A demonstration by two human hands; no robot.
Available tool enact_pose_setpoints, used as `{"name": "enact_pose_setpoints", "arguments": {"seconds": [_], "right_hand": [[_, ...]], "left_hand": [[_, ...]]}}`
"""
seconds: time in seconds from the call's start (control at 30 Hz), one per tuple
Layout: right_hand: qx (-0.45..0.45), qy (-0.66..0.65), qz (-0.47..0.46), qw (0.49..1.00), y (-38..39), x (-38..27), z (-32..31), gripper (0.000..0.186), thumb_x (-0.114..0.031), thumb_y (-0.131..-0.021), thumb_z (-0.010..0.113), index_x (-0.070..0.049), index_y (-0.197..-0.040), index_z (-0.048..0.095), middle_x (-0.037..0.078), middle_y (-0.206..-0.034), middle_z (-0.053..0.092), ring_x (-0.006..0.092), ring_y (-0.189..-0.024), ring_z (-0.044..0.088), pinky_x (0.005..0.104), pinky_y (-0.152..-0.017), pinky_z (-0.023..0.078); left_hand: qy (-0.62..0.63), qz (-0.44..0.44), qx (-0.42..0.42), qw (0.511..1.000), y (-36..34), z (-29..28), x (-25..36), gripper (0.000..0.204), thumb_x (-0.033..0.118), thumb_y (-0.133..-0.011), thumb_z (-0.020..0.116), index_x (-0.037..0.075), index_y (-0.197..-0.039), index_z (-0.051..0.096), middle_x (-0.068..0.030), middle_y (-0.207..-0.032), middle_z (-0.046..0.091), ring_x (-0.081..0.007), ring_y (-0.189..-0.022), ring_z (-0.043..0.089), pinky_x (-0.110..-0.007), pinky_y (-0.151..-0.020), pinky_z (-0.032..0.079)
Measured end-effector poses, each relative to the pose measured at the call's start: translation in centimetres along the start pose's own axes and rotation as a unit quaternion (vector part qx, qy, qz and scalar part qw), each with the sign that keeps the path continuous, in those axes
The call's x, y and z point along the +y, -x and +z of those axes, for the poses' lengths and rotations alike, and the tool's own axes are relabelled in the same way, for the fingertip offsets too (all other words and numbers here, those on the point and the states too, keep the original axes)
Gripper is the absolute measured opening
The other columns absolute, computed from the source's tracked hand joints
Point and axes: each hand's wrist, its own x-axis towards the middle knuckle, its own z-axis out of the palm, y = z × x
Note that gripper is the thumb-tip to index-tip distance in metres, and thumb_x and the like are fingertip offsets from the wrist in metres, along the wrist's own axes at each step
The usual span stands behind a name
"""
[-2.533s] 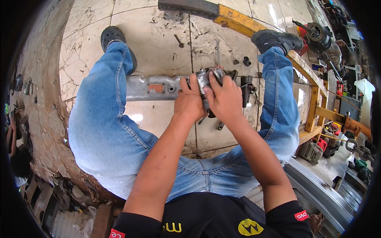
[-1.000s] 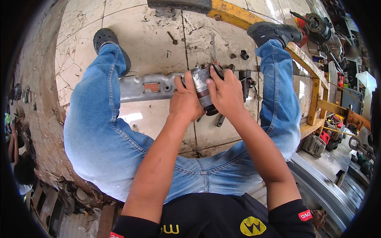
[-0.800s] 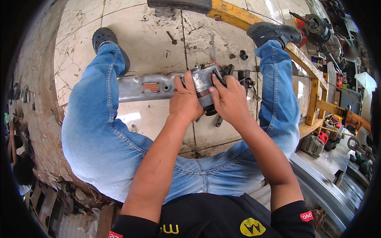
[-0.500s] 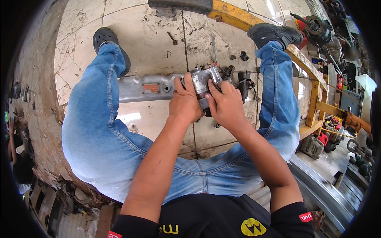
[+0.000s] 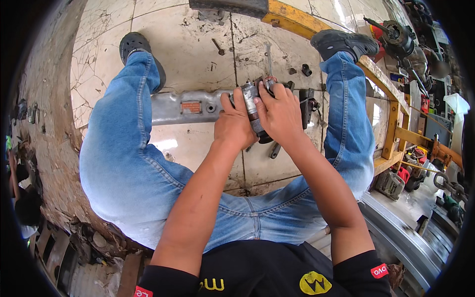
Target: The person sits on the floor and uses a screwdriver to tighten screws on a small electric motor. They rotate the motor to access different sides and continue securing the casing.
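I sit on a tiled floor with my legs spread. Between them lies a long grey metal casting (image 5: pixel 184 107) with an orange label. At its right end sits a round grey metal part (image 5: pixel 251 102). My left hand (image 5: pixel 232 124) grips this round part from the left. My right hand (image 5: pixel 280 113) covers it from the right, fingers curled over its top. A black block with wires (image 5: pixel 308 105) lies just right of my right hand.
A thin metal rod (image 5: pixel 268 55), a bolt (image 5: pixel 218 46) and small black pieces (image 5: pixel 307 70) lie on the tiles ahead. A yellow wooden frame (image 5: pixel 391 104) runs along the right, with power tools (image 5: pixel 398 39) and machines behind it. A crumbling wall edge borders the left.
Both hands stayed on the round part. My right hand slid a little down and over it, and the view shifted slightly.
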Motion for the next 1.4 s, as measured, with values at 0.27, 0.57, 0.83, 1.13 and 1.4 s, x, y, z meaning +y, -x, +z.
{"name": "enact_pose_setpoints", "arguments": {"seconds": [0.27, 0.57, 0.83, 1.13, 1.4], "right_hand": [[-0.026, 0.03, 0.013, 0.999, 0.4, -0.7, -0.3, 0.039, -0.028, -0.093, 0.063, -0.005, -0.125, 0.068, 0.01, -0.102, 0.058, 0.0297, -0.092, 0.057, 0.0433, -0.077, 0.043], [-0.031, 0.023, 0.025, 0.999, 0.9, -1.0, -0.3, 0.038, -0.025, -0.095, 0.059, -0.004, -0.126, 0.066, 0.011, -0.103, 0.059, 0.0306, -0.093, 0.057, 0.043, -0.077, 0.043], [-0.039, 0.019, 0.029, 0.999, 0.8, -1.0, -0.1, 0.041, -0.027, -0.096, 0.059, -0.001, -0.128, 0.064, 0.012, -0.099, 0.059, 0.0292, -0.091, 0.06, 0.0445, -0.076, 0.044], [-0.045, 0.019, 0.045, 0.998, 0.6, -0.7, 0.1, 0.039, -0.028, -0.097, 0.058, -0.003, -0.127, 0.065, 0.011, -0.094, 0.062, 0.0297, -0.08, 0.064, 0.0443, -0.071, 0.044], [-0.009, 0.023, 0.039, 0.999, 0.3, -1.4, 0.6, 0.039, -0.028, -0.098, 0.057, -0.004, -0.127, 0.066, 0.01, -0.092, 0.066, 0.0286, -0.074, 0.065, 0.045, -0.069, 0.046]], "left_hand": [[-0.007, -0.005, -0.011, 1.0, -0.3, 0.4, -0.4, 0.129, 0.031, -0.063, 0.09, 0.009, -0.15, -0.003, -0.0302, -0.15, 0.018, -0.0455, -0.111, 0.063, -0.046, -0.087, 0.058], [-0.021, 0.004, -0.006, 1.0, -0.2, 0.3, -0.5, 0.132, 0.031, -0.06, 0.092, 0.008, -0.152, -0.001, -0.0311, -0.15, 0.018, -0.0455, -0.111, 0.063, -0.044, -0.087, 0.058], [-0.011, 0.003, 0.013, 1.0, -0.1, 0.4, -0.5, 0.132, 0.03, -0.057, 0.094, 0.006, -0.149, 0.003, -0.0327, -0.149, 0.019, -0.0461, -0.109, 0.064, -0.046, -0.087, 0.058], [-0.011, -0.005, -0.004, 1.0, 0.0, 0.1, -0.2, 0.131, 0.03, -0.061, 0.092, 0.012, -0.15, -0.003, -0.032, -0.152, 0.016, -0.0465, -0.112, 0.063, -0.047, -0.089, 0.058], [-0.024, -0.004, -0.027, 0.999, 0.0, 0.0, -0.4, 0.126, 0.036, -0.068, 0.086, 0.008, -0.152, -0.004, -0.0308, -0.152, 0.015, -0.0455, -0.113, 0.062, -0.046, -0.089, 0.057]]}}
